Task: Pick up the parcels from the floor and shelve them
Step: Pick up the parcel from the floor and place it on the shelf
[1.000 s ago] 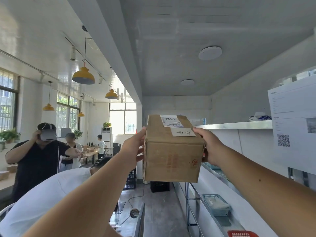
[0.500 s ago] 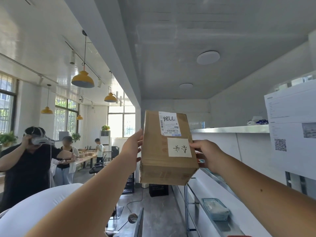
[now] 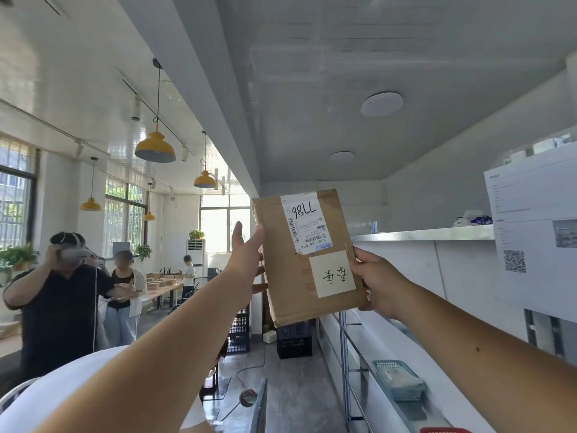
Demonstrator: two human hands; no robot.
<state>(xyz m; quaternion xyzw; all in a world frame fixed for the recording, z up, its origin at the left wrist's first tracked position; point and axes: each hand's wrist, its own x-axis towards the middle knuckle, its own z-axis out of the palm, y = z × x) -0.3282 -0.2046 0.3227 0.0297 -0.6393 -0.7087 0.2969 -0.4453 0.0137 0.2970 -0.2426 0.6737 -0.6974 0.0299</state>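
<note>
Parcel (image 3: 309, 257) of brown cardboard is raised in the air in front of the camera, between both hands, tilted a little, its flat face showing a printed label (image 3: 304, 223) marked 98LL above a white handwritten note (image 3: 332, 273). On its left edge the left hand (image 3: 246, 260) presses flat, fingers straight and pointing up. On its right edge the right hand (image 3: 377, 282) grips, thumb on the front, the other fingers curled behind. The parcel is just left of the white shelf (image 3: 421, 234) and apart from it. Lower down on the unit sits a blue basket (image 3: 396, 379). At right hangs a sheet (image 3: 530, 232) with a QR code. Far left, a person (image 3: 62, 292) in black touches a headset (image 3: 73, 253).
</note>
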